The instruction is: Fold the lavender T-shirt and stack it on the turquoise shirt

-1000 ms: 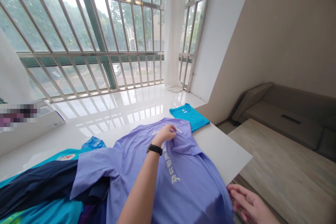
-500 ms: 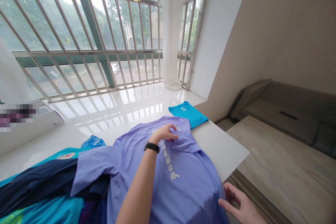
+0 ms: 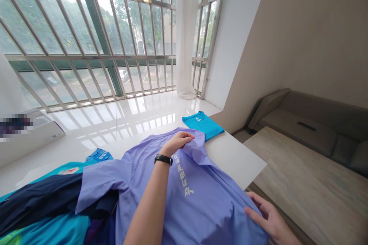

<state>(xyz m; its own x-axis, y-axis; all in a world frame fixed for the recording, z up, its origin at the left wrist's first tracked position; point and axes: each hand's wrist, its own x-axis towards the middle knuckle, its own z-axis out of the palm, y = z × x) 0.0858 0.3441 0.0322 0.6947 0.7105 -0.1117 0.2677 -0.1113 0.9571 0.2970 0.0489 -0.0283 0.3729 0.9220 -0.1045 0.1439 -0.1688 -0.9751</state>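
A purple T-shirt (image 3: 149, 195) with white printed characters down it lies spread on the white ledge. My left hand (image 3: 178, 141), with a black watch (image 3: 163, 159) on its wrist, pinches the shirt's fabric near the far right shoulder and lifts it slightly. At the shirt's lower right side, my right hand (image 3: 266, 214) grips the edge between thumb and fingers. A folded bright blue T-shirt (image 3: 204, 125) lies just beyond the purple one. To the left is a heap of clothes, with a dark navy garment (image 3: 43, 195) and a teal garment (image 3: 63, 227).
A white box (image 3: 43, 138) stands at the left on the white ledge (image 3: 138, 120). Barred windows and a white curtain (image 3: 186, 46) rise behind. Past the ledge's right edge are a marbled low table (image 3: 310, 191) and a grey sofa (image 3: 316, 116).
My left hand has closed on the shirt's shoulder fabric and raised a fold. My right hand has taken the side edge and pulled it outward to the right.
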